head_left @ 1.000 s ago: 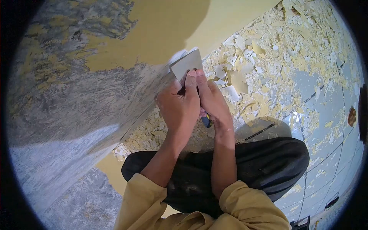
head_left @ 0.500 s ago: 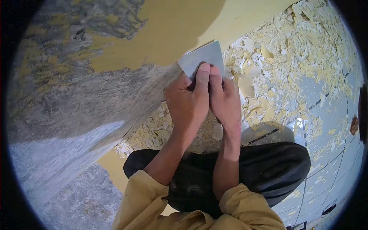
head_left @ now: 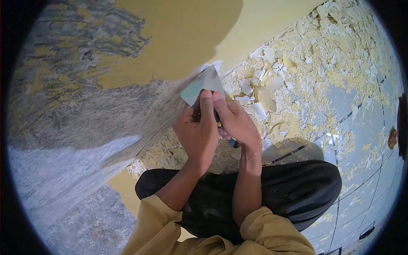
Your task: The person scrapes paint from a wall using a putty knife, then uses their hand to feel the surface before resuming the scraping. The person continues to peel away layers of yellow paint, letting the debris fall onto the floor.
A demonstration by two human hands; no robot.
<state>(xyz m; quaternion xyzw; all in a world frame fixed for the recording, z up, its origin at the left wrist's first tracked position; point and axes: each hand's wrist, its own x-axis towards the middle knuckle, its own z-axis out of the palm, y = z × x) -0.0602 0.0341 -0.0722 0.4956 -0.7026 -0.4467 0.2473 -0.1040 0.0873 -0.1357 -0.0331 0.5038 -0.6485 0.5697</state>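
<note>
Both hands grip one scraper, a wide flat metal blade with a dark and yellow handle that is mostly hidden by the fingers. My left hand is closed on it from the left, thumb lying along the base of the blade. From the right, my right hand is closed round it too, its thumb beside the left one. The blade's far edge meets the foot of the wall, where the yellow paint borders bared grey plaster. A whitish scraped patch shows by the blade tip.
Curled paint flakes cover the floor along the wall to the right. Grey floor tiles with dark joints show among them. My bent legs in black trousers are close below the hands. A reddish-brown object lies at the far right.
The scraper and both hands have moved down and left along the wall's foot. The blade has turned, and part of the handle now shows under the right hand.
</note>
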